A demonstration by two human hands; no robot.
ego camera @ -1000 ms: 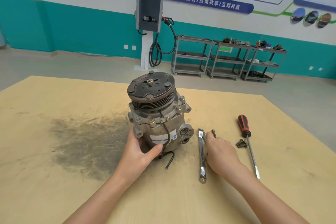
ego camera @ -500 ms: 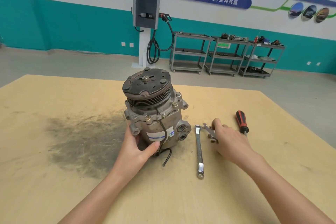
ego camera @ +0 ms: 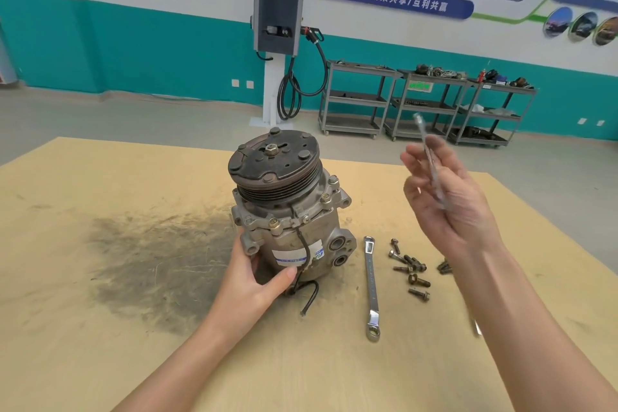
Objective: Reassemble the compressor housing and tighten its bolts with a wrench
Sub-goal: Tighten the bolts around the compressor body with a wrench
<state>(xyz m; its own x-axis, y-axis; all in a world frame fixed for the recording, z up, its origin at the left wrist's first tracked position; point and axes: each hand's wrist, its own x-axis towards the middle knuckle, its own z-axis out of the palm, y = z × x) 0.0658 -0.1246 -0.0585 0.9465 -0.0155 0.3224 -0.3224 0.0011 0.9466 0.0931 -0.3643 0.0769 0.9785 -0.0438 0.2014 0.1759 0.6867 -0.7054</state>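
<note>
A: Where do we have room on the counter?

B: The compressor stands upright near the middle, pulley end up. To its left we see a dark smudge on the bare wood, and the far edge runs well behind the compressor. The near part in front of us carries only our forearms.

A: And on the right?

B: A wrench lies flat just right of the compressor, lengthwise toward us, apart from the housing. Beside it sits a loose cluster of bolts, with a couple more further right, partly hidden by our right forearm. The right edge slants away beyond them.

A: How do our hands sit?

B: Our left hand grips the compressor low on its left side, thumb across the front just under the label, fingers wrapped behind. A black wire curls out on the counter below that thumb.

A: The right one?

B: Our right hand is raised above the counter, right of the compressor, palm turned toward us, fingers loosely curled. It holds a slim second wrench that points up and away, blurred. We cannot tell which fingers pinch it.

A: Behind the counter?

B: Open floor, then carts along the teal wall.
</note>
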